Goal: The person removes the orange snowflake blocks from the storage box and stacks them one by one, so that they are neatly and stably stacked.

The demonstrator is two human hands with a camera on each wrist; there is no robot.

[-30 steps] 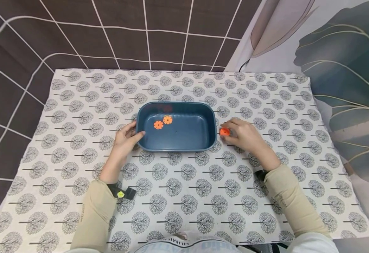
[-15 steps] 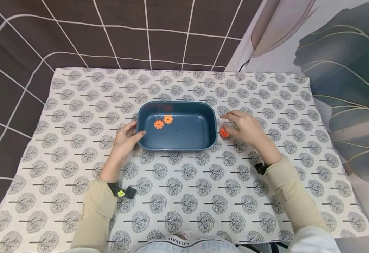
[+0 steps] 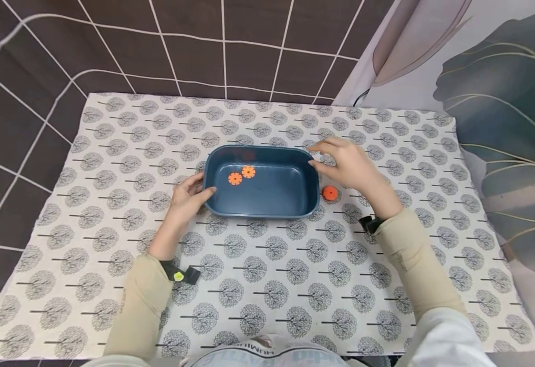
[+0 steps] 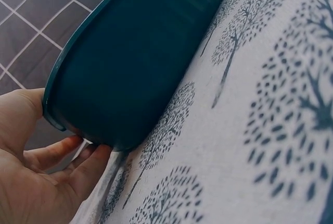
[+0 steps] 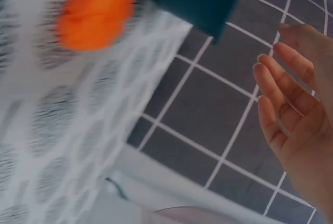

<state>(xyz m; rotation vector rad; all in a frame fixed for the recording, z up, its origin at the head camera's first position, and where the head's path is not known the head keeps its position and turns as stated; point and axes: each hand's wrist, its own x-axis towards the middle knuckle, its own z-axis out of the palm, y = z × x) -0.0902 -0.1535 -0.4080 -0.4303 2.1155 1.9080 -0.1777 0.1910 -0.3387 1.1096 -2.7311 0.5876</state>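
Note:
A dark blue plastic tub (image 3: pixel 272 199) sits on the cloth, with two flat orange notched discs (image 3: pixel 235 179) on its floor. My left hand (image 3: pixel 185 204) grips the tub's left end; in the left wrist view its thumb is at the rim and its fingers are curled against the outer wall (image 4: pixel 119 78). Just outside the right end lies a round orange piece (image 3: pixel 330 192), blurred in the right wrist view. Beside the tub's back right corner is my right hand (image 3: pixel 347 164), fingers and thumb apart, holding nothing. Whether it touches the rim I cannot tell.
A white cloth (image 3: pixel 249 300) printed with grey trees covers the table. A dark curtain (image 3: pixel 194 56) with white grid lines hangs behind it. To the right hangs a pale patterned curtain (image 3: pixel 492 127). Both wrists wear black straps with small devices.
My right hand let go of the orange piece, leaving it on the cloth, and moved back and up toward the tub's right rim. The left hand keeps its hold on the tub.

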